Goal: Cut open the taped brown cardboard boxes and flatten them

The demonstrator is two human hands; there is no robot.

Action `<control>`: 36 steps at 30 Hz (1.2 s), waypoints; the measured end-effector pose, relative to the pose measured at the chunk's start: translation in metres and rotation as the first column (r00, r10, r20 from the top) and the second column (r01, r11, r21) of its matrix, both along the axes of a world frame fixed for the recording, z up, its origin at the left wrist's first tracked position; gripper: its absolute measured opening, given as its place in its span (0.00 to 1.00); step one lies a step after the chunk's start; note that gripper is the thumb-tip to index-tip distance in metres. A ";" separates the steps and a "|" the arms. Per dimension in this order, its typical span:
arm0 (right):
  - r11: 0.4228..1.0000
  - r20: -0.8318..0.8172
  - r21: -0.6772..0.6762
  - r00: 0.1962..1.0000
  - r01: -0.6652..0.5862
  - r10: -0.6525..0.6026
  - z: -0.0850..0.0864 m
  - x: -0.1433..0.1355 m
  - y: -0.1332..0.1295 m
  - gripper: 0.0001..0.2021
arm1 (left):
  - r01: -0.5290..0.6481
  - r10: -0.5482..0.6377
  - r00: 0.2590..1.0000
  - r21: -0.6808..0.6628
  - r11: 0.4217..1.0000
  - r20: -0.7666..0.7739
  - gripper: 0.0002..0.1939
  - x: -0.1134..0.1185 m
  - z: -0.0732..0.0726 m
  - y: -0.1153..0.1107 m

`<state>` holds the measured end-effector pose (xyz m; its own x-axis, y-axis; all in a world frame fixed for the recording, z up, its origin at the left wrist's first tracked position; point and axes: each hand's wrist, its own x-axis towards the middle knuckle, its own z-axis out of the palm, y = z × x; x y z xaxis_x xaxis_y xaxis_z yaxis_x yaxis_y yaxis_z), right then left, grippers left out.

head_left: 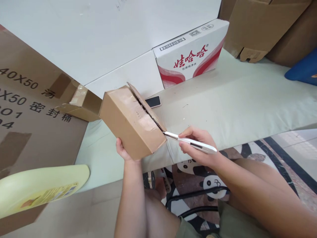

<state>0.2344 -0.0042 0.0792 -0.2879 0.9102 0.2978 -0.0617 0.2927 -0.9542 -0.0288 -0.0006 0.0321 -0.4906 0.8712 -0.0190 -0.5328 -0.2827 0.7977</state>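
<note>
A small brown cardboard box (128, 124) is held tilted above the pale green surface (198, 102), with a dark slit along its taped upper side. My left hand (123, 152) grips the box from below; its thumb shows at the lower left side and the other fingers are hidden beneath. In my right hand (196, 145) is a white utility knife (201, 145), pinched between thumb and fingers. The knife's tip touches the right end of the slit, near the box's corner.
Behind the box lies a phone (154, 101), near a white and red carton (190, 58). Large cartons (32, 89) stand at the left. A yellow-green bottle (49, 185) is at the lower left, a blue object (303, 69) at the right edge.
</note>
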 end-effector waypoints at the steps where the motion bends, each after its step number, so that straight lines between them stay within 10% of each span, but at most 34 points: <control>1: 0.999 -0.013 -0.002 0.999 0.032 -0.032 0.000 0.002 0.001 0.03 | 0.016 -0.016 1.000 -0.003 1.000 0.006 0.25 0.000 0.000 0.000; 9: 0.953 0.317 0.009 0.903 0.302 -0.289 -0.004 0.019 0.022 0.08 | 0.142 -0.139 0.988 -0.037 0.989 0.066 0.28 -0.007 -0.001 0.001; 21: 0.996 0.856 -0.066 0.509 -0.058 0.086 -0.030 0.019 0.025 0.31 | 0.176 -0.166 0.983 -0.160 0.971 0.073 0.25 -0.002 -0.005 -0.001; 33: 0.997 0.956 0.065 0.284 0.040 -0.073 -0.039 0.020 0.026 0.29 | 0.212 -0.202 0.976 -0.156 0.965 0.081 0.26 -0.003 -0.010 -0.003; 36: 0.993 0.930 0.119 0.351 -0.005 -0.110 -0.039 0.018 0.026 0.26 | 0.233 -0.215 0.970 -0.189 0.954 0.111 0.25 -0.003 -0.013 -0.001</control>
